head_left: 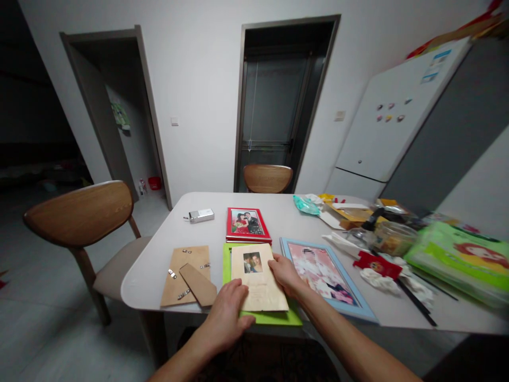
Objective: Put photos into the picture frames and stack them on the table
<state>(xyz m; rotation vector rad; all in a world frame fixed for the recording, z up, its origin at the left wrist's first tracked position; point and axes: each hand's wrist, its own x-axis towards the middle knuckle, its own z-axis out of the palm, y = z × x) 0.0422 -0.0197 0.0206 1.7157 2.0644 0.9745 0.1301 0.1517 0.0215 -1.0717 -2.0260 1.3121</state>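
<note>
Sheet, cream, photo-printed [260,281]: one, over green frame [274,318], near table edge [145,276]. Left hand [227,313]: at sheet's left side, thumb spread. Right hand [285,273]: on right edge; pinch, cannot tell. Step, apparently: aligning sheet; next move likely needs level, even handling.

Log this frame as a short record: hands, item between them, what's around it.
left hand: at cream sheet's left edge, thumb spread from fingers
right hand: at sheet's right edge, grip unclear
between hands: cream sheet with small photo, lying over green frame
left side: brown backing board, metal clips
right side: blue frame
beyond: red frame
</note>
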